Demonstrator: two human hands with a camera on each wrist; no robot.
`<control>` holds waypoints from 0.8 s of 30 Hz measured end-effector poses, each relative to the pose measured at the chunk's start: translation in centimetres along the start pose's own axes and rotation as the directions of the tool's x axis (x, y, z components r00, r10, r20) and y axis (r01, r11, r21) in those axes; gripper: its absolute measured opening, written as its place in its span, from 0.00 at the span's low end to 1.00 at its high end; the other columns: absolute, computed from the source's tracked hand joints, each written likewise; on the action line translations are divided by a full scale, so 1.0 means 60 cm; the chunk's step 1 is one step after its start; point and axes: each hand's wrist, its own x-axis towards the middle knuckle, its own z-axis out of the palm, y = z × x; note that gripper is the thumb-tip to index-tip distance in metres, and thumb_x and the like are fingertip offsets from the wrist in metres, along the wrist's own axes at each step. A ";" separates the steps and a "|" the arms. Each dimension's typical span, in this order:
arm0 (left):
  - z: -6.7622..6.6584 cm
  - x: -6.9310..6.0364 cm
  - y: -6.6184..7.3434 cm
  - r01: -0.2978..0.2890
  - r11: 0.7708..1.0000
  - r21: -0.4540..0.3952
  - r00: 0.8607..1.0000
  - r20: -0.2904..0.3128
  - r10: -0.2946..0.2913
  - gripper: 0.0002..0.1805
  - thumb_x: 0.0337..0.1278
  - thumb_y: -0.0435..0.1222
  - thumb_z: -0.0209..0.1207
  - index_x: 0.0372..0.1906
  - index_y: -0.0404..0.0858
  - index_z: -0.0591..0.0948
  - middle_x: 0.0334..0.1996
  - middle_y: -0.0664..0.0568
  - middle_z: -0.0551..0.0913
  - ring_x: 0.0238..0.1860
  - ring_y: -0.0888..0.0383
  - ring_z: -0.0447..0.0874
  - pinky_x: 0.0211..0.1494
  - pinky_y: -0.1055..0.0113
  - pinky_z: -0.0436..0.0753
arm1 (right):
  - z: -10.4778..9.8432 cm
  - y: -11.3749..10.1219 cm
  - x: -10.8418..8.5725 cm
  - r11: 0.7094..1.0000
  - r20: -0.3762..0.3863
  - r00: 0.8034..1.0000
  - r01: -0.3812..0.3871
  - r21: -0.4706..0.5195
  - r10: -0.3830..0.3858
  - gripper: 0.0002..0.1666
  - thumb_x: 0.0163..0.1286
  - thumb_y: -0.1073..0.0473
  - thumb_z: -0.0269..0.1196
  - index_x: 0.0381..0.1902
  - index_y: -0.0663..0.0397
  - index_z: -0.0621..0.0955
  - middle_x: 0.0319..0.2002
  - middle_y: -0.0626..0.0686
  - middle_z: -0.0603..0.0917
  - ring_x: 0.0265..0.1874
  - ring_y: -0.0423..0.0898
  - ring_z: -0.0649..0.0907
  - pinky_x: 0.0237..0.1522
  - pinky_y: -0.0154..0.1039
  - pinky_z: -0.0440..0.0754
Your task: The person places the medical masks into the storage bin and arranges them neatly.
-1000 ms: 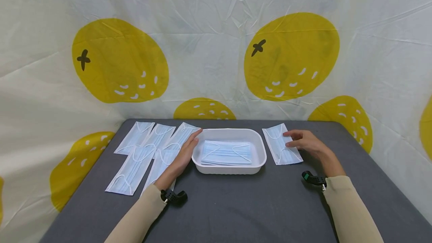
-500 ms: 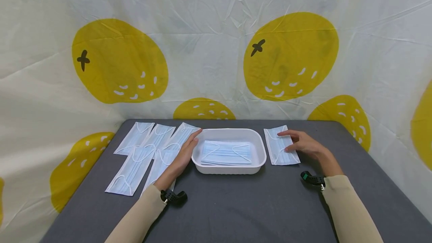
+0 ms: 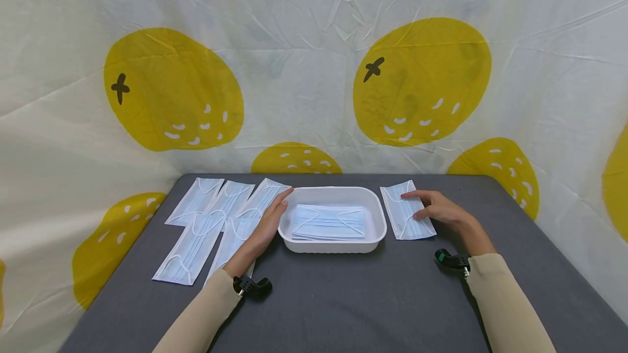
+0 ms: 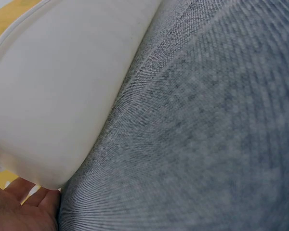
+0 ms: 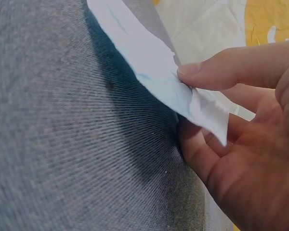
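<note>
A white plastic tray stands mid-table with a small stack of light blue face masks inside. My left hand rests along the tray's left end, fingers fairly straight; in the left wrist view the fingers sit at the tray's wall. To the right of the tray, my right hand pinches a single face mask near its right edge. The right wrist view has the thumb on top of that mask and fingertips under it, with part of the mask raised off the cloth.
Several more face masks lie flat and partly overlapping left of the tray, some beneath the left forearm. A dark grey cloth covers the table. Behind it hangs a pale curtain with yellow fruit prints.
My right hand has shifted slightly left, its grip moving farther onto the mask. The mask has turned and slid a little. The left hand and tray have stayed put.
</note>
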 end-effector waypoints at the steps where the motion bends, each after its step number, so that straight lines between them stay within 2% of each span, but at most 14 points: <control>1: 0.000 0.000 0.000 -0.004 1.000 0.000 1.000 0.001 0.004 0.27 0.85 0.46 0.37 0.82 0.51 0.60 0.83 0.52 0.56 0.85 0.50 0.47 0.86 0.42 0.43 | 0.000 0.001 0.001 1.000 0.001 1.000 0.007 -0.003 -0.007 0.37 0.60 0.67 0.69 0.69 0.65 0.76 0.69 0.71 0.72 0.55 0.56 0.72 0.50 0.34 0.74; 9: 0.000 0.000 -0.001 0.002 1.000 0.008 1.000 -0.004 -0.002 0.27 0.85 0.46 0.37 0.81 0.54 0.61 0.83 0.53 0.56 0.85 0.51 0.48 0.86 0.43 0.44 | 0.004 0.000 0.003 1.000 0.002 1.000 0.017 -0.003 -0.017 0.38 0.59 0.67 0.69 0.69 0.66 0.76 0.71 0.71 0.71 0.59 0.57 0.72 0.52 0.35 0.74; 12: 0.001 0.001 0.000 0.007 1.000 0.009 1.000 -0.006 -0.007 0.27 0.85 0.46 0.37 0.81 0.55 0.61 0.83 0.54 0.56 0.85 0.51 0.48 0.86 0.43 0.45 | 0.003 0.000 0.003 1.000 0.005 1.000 0.017 -0.005 -0.017 0.38 0.59 0.67 0.69 0.69 0.66 0.76 0.72 0.71 0.70 0.62 0.60 0.71 0.57 0.41 0.74; 18: 0.000 -0.001 0.003 -0.003 1.000 0.002 1.000 0.003 0.003 0.27 0.85 0.46 0.37 0.82 0.53 0.60 0.83 0.53 0.55 0.85 0.50 0.46 0.85 0.42 0.43 | 0.001 -0.001 0.004 1.000 0.016 1.000 0.008 0.009 -0.009 0.38 0.60 0.67 0.67 0.70 0.66 0.74 0.74 0.72 0.67 0.68 0.65 0.68 0.66 0.61 0.71; 24: -0.002 0.000 0.004 0.001 1.000 -0.015 1.000 0.015 -0.001 0.27 0.85 0.45 0.37 0.82 0.52 0.60 0.84 0.51 0.54 0.85 0.49 0.45 0.85 0.41 0.42 | -0.001 -0.004 0.003 1.000 0.017 1.000 -0.022 0.023 0.021 0.39 0.61 0.67 0.66 0.71 0.65 0.73 0.75 0.73 0.65 0.67 0.65 0.68 0.67 0.64 0.68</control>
